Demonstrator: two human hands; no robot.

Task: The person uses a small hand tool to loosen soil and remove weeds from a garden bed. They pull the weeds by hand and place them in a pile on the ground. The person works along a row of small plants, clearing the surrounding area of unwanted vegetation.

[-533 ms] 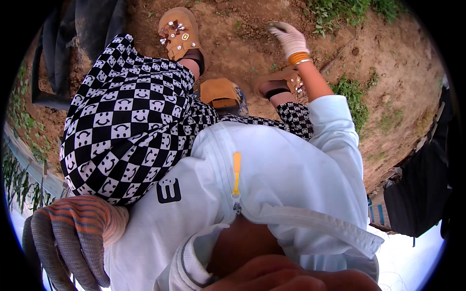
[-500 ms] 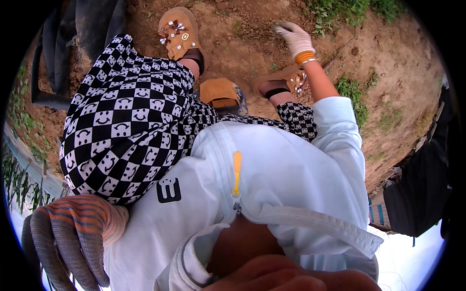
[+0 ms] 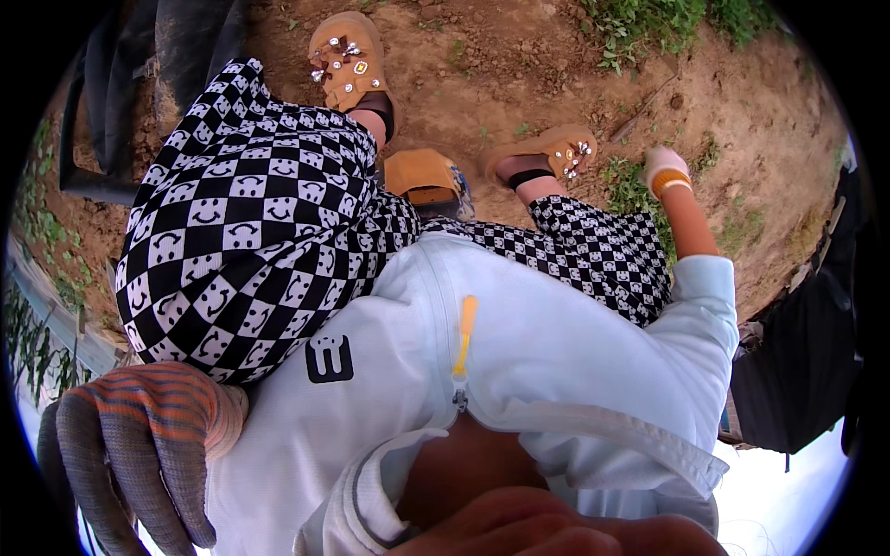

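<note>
My left hand (image 3: 139,440), in a grey knit glove with orange stripes, rests at the lower left beside my raised knee. Its fingers hang loosely apart with nothing between them. Out to the right, my right hand (image 3: 666,170) reaches down to the soil in a pale glove with an orange cuff. Green weeds (image 3: 630,185) grow right next to it. Its fingers are hidden, so I cannot make out whether it grips anything.
Black plastic sheeting (image 3: 190,56) lies at the upper left. My tan studded shoes (image 3: 350,65) stand on bare brown soil (image 3: 454,93). Between my legs sits a tan, blue-patterned object (image 3: 422,176). More weeds (image 3: 649,32) grow at the top right, and dark material (image 3: 797,361) hangs at the right.
My right hand has moved from above the soil near my right shoe back and to the right, beside the weeds. My body has shifted slightly. The left hand has stayed nearly still.
</note>
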